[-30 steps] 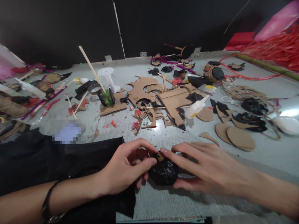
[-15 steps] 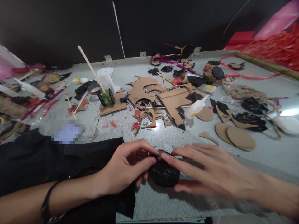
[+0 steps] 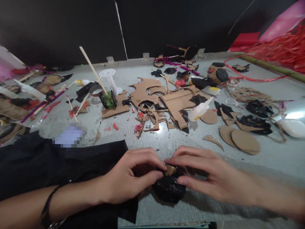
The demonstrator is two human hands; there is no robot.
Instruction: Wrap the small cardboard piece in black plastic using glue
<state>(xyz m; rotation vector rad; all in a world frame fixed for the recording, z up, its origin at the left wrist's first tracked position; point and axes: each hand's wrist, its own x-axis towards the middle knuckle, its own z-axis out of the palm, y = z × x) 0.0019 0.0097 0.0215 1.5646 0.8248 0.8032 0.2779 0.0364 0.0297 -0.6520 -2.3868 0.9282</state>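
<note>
Between my two hands, near the table's front edge, is a small round bundle wrapped in shiny black plastic (image 3: 169, 190). A patch of brown cardboard (image 3: 170, 170) shows through the gap at its top. My left hand (image 3: 137, 173) pinches the wrapping at the upper left, thumb and index finger at the opening. On the other side my right hand (image 3: 205, 170) has its fingertips at the top and its thumb on the right side of the bundle. A black plastic sheet (image 3: 95, 159) lies under my left forearm.
Cut cardboard scraps (image 3: 145, 92) litter the middle. A glue bottle (image 3: 201, 109) lies beside them, and cardboard discs (image 3: 245, 141) lie to the right. A white spool (image 3: 108, 76) and a green jar-like roll with a stick (image 3: 109, 99) stand left. Red plastic strands (image 3: 283, 47) fill the far right.
The bundle has tilted and shifted slightly toward me, with more brown showing at its opening. My left fingers have moved right along the top; my right thumb has risen onto its side.
</note>
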